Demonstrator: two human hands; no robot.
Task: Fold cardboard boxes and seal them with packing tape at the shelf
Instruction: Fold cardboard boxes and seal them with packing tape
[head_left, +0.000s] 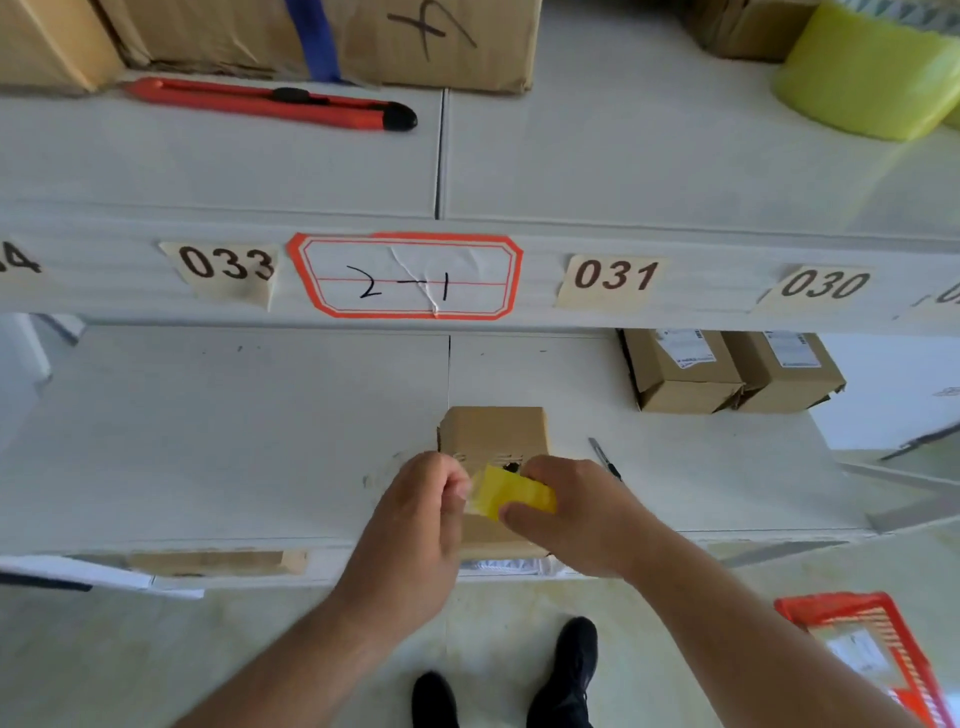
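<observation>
Left hand (426, 499) pinched the tape's loose end, right hand (566, 512) gripped the yellow tape roll (514, 493) — both over the small cardboard box (496, 434) on the lower shelf (234, 441). Risk — tape could twist and stick to itself.

The small box (496, 434) is matt brown cardboard, its near edge torn rough. The roll of tape (517, 492) looks like glossy yellow plastic film. The shelf (234, 431) is smooth off-white board — matt, with a few dark specks. On the upper shelf, the utility knife (270, 103) has a smooth orange plastic body with black parts, and the big tape roll (867, 73) shines yellow-green. The paper labels (405, 275) are matt (one creased). The basket (872, 654) is orange plastic mesh.
</observation>
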